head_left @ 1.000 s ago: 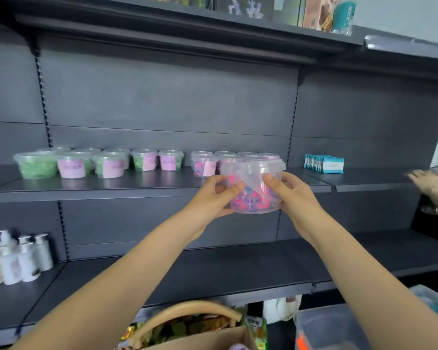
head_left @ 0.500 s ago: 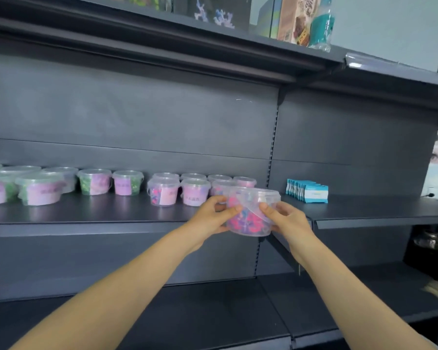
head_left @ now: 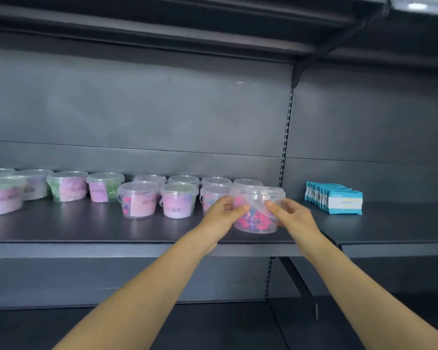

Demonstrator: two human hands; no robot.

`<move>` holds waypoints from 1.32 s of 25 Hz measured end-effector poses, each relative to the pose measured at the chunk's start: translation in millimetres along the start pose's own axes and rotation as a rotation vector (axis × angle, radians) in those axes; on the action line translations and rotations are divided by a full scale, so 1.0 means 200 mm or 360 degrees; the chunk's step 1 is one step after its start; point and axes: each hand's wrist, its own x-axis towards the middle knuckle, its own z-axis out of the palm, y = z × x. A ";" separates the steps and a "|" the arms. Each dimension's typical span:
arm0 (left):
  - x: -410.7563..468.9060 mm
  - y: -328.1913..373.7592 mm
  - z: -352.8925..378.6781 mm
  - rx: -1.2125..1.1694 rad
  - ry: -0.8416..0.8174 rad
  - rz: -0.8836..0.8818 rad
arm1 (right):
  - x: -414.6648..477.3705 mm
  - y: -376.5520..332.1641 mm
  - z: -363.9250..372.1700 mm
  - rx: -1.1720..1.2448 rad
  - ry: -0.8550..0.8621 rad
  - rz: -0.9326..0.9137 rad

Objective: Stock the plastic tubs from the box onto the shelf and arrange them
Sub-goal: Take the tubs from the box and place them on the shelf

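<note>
A clear plastic tub (head_left: 257, 210) with pink and blue contents stands near the front of the dark shelf (head_left: 111, 231), at the right end of a row of tubs. My left hand (head_left: 223, 212) holds its left side and my right hand (head_left: 290, 214) holds its right side, fingers curled round it. Several more lidded tubs (head_left: 178, 202) with pink labels stand in two rows to the left. Further left are tubs with green and pink contents (head_left: 67, 185). The box is out of view.
A row of blue and white packets (head_left: 335, 200) stands on the neighbouring shelf section to the right. A slotted upright (head_left: 286, 137) divides the two sections. A higher shelf (head_left: 162, 29) overhangs, and a lower shelf (head_left: 213, 324) lies beneath my arms.
Both hands have carried the tub forward and set it down on the shelf, right of the row. The view has moved closer and the basket and bottles below have dropped out of sight.
</note>
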 end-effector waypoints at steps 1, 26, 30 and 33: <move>0.08 -0.02 0.05 -0.0023 0.0057 0.0021 | 0.09 0.04 -0.03 0.0018 -0.0014 0.0003; 0.78 -0.40 0.32 0.1056 0.0370 -0.0259 | 0.81 0.52 -0.17 -0.0590 -0.0215 -0.0011; 0.64 -0.35 0.27 0.1159 0.0040 -0.0146 | 0.73 0.46 -0.19 -0.1132 -0.0366 -0.0167; 0.52 -0.29 0.18 0.1623 -0.0149 -0.0013 | 0.63 0.36 -0.18 -0.1689 -0.0551 -0.0276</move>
